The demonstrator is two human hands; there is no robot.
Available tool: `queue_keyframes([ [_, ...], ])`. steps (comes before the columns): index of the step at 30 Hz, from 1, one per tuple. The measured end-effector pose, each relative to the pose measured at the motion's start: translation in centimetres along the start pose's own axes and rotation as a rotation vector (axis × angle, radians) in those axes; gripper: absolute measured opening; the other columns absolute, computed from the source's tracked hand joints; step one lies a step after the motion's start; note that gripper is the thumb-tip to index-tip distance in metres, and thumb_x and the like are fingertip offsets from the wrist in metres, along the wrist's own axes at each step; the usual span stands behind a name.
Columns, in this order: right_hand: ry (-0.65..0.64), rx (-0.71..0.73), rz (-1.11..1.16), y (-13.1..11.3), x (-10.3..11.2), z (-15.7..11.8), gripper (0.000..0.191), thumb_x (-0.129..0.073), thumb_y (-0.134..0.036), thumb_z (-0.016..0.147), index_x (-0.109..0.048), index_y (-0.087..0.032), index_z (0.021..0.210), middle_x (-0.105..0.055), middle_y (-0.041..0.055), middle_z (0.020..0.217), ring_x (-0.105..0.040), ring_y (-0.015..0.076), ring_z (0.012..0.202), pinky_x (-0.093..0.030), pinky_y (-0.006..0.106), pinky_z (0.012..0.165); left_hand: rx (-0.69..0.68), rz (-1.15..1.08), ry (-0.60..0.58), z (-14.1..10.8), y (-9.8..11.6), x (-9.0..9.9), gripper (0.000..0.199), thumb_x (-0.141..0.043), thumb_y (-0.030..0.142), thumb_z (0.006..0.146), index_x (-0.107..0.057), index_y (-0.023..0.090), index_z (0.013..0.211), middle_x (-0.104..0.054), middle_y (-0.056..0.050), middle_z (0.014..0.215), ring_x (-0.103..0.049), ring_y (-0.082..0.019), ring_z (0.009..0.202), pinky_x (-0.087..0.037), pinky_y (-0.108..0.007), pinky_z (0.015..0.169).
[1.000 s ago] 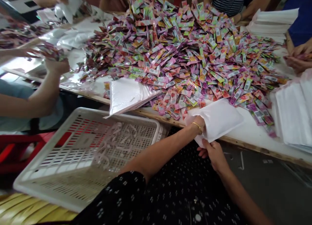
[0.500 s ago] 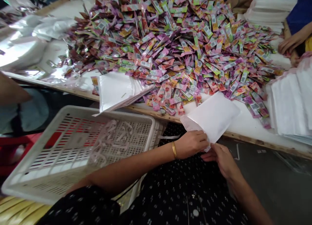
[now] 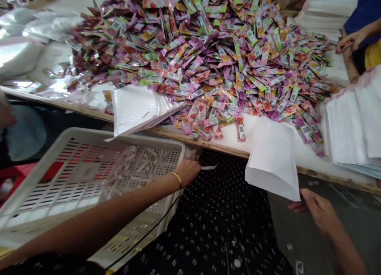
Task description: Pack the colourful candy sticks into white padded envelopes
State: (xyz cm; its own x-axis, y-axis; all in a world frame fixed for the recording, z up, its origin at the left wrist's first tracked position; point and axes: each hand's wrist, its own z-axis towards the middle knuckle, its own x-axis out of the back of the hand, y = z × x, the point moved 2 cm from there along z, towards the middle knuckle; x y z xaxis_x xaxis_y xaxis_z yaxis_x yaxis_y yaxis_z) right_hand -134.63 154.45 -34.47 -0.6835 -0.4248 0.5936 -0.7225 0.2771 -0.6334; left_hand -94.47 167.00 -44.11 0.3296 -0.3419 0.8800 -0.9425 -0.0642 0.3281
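A white padded envelope [image 3: 272, 156] reaches over the table's front edge, with its wide mouth end toward me. My right hand [image 3: 317, 209] pinches the near right corner of this envelope between thumb and fingers. My left hand [image 3: 190, 172] is closed at the right end of the crate; what its fingers hold, if anything, is hidden. Beside the left knuckles a thin white strip [image 3: 210, 167] sticks out, and I cannot tell whether the hand touches it. Small colourful sachets [image 3: 214, 68] lie in a large heap beyond the envelope.
A white plastic crate [image 3: 67, 134] with loose strips inside stands at left. White envelopes [image 3: 133, 106] overhang the table edge [image 3: 220, 145]. More envelope stacks stand right [image 3: 345, 124] and back right [image 3: 327, 13]. Another person's hand [image 3: 353, 39] is at far right.
My left hand has left the envelope and moved left to the crate's end. The right hand has moved right, and the envelope has turned with its mouth toward me.
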Motion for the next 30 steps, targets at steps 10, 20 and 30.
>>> queue_keyframes([
  [10,0.361,1.393,-1.032,-3.0,-0.9,3.5,0.052,-0.040,-0.008,0.094,-0.047,-0.022,0.144,-0.054,0.0073,0.143,-0.033,0.0222,0.146,-0.026,0.047,0.121,-0.872,-0.056,0.390,8.5,8.8,6.1,0.042,-0.041,0.022,0.099,-0.054,0.022,0.140,-0.047,-0.011,0.151,-0.029,-0.024,0.149,-0.025,-0.045,0.123],
  [20,0.463,1.073,-0.516,-1.6,-2.5,4.3,0.026,-0.044,-0.023,0.099,-0.069,-0.022,0.107,-0.072,0.0047,0.109,-0.061,0.0202,0.113,-0.023,0.050,0.119,-0.469,-0.483,0.481,10.2,9.2,3.3,0.033,-0.046,0.034,0.099,-0.067,0.017,0.080,-0.071,-0.007,0.089,-0.061,-0.021,0.105,-0.043,-0.042,0.104],
  [30,0.685,0.634,-0.463,-2.0,-3.4,4.7,0.066,-0.035,-0.070,0.093,-0.070,-0.017,0.076,-0.066,0.0122,0.091,-0.059,0.0257,0.097,-0.038,0.048,0.097,-0.107,-0.471,0.396,11.0,11.6,5.3,0.032,-0.048,0.027,0.094,-0.051,0.016,0.064,-0.065,-0.006,0.080,-0.060,-0.021,0.092,-0.035,-0.039,0.094],
])
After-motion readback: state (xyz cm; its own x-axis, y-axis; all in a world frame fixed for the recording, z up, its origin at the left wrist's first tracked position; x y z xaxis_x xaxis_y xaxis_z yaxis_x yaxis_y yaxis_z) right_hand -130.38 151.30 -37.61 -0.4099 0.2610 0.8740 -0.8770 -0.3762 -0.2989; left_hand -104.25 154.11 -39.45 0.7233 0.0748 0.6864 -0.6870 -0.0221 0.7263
